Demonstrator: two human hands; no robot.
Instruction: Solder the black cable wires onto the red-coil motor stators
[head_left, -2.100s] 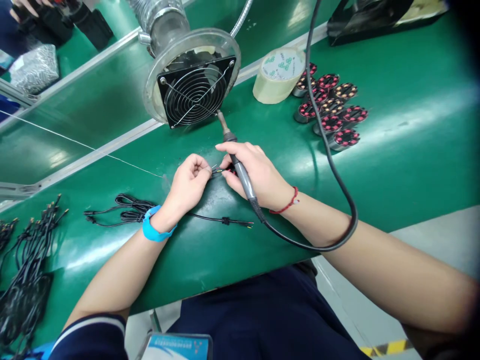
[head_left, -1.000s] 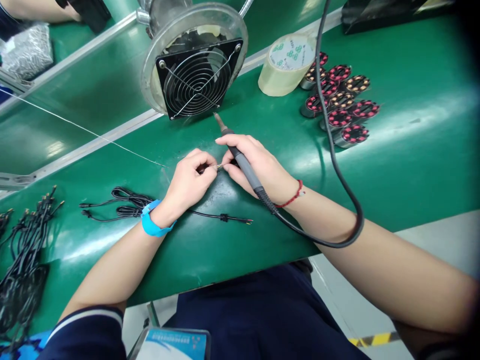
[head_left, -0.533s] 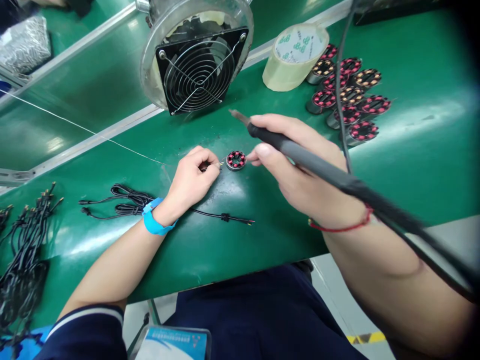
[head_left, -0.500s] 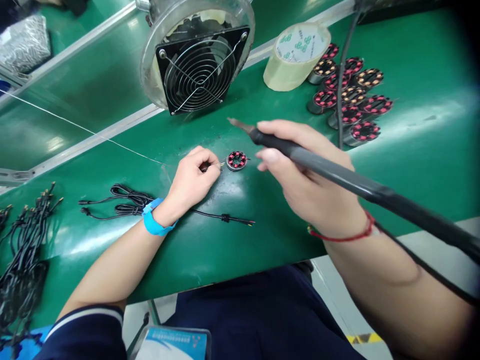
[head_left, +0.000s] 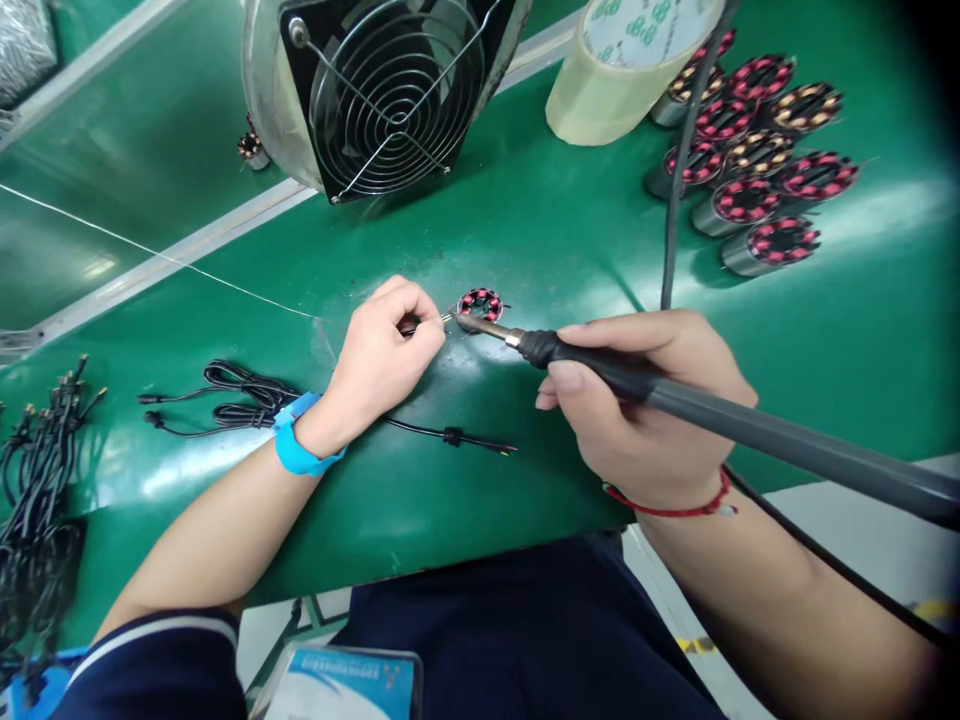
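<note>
My left hand [head_left: 382,345], with a blue wristband, rests on the green bench and pinches the stripped end of a thin black cable [head_left: 420,326]. My right hand [head_left: 637,410] is wrapped round the grey handle of a soldering iron [head_left: 675,400]. The iron's metal tip points left and touches the wire end at my left fingertips. Just beyond the tip lies a small round stator [head_left: 480,303] with red coils. A thin solder wire [head_left: 150,250] runs in from the far left to a point beside my left hand.
A fume fan [head_left: 382,85] stands behind the work spot. A tape roll [head_left: 622,65] and several red and copper stators [head_left: 757,150] sit at the back right. Loose black cables [head_left: 225,400] lie left, a bundle [head_left: 37,480] at the far left edge.
My right hand lifted the iron off the bench, swung it round and brought its tip down onto the wire end. The stator came into sight. My left hand kept its pinch.
</note>
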